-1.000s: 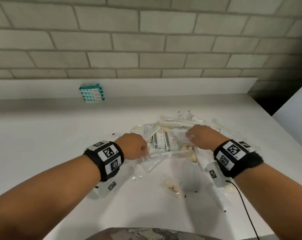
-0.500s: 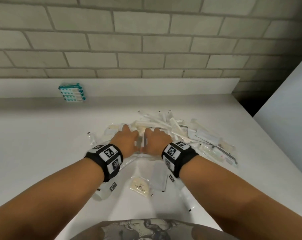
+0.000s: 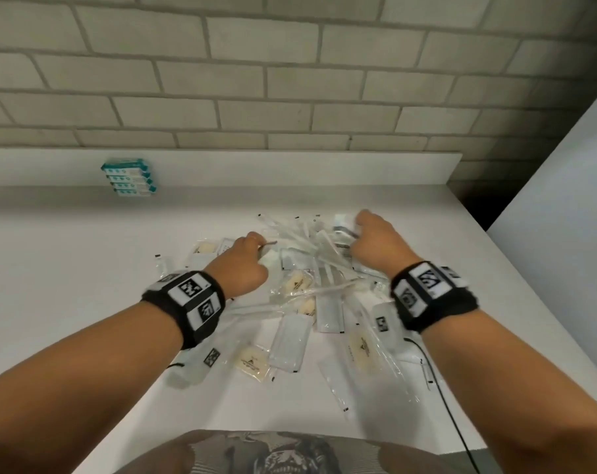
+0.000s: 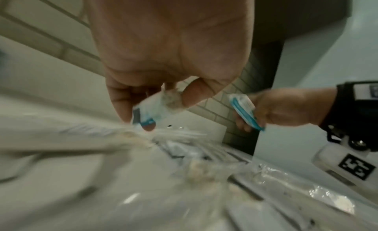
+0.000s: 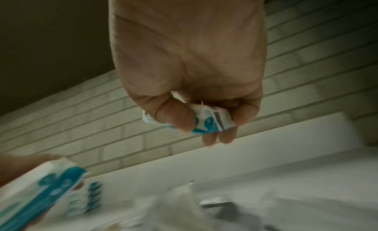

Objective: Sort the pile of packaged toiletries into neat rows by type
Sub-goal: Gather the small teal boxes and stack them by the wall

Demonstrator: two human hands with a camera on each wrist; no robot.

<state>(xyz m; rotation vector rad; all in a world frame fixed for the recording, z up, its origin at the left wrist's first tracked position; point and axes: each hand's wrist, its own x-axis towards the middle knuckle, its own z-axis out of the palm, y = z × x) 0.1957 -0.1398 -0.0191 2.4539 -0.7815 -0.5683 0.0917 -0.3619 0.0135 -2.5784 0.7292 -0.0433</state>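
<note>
A pile of packaged toiletries point(image 3: 310, 289) lies on the white counter point(image 3: 67, 268): clear sachets, long wrapped sticks, cream soap bars. My left hand point(image 3: 242, 258) is lifted over the pile's left side and grips a small white-and-teal box point(image 4: 149, 111) between thumb and fingers. My right hand point(image 3: 375, 241) is raised over the pile's far right and grips another white-and-teal box point(image 5: 206, 122). A row of several matching teal boxes point(image 3: 129, 177) lies at the back left by the wall.
A raised white ledge point(image 3: 290, 165) runs under the brick wall behind the counter. A white panel point(image 3: 563, 200) stands at the right, with a dark gap beside it. The counter's front edge is near my body. Bare counter spreads left of the pile.
Both hands were together in the middle of the pile; now they have drawn apart and risen, each holding a teal box.
</note>
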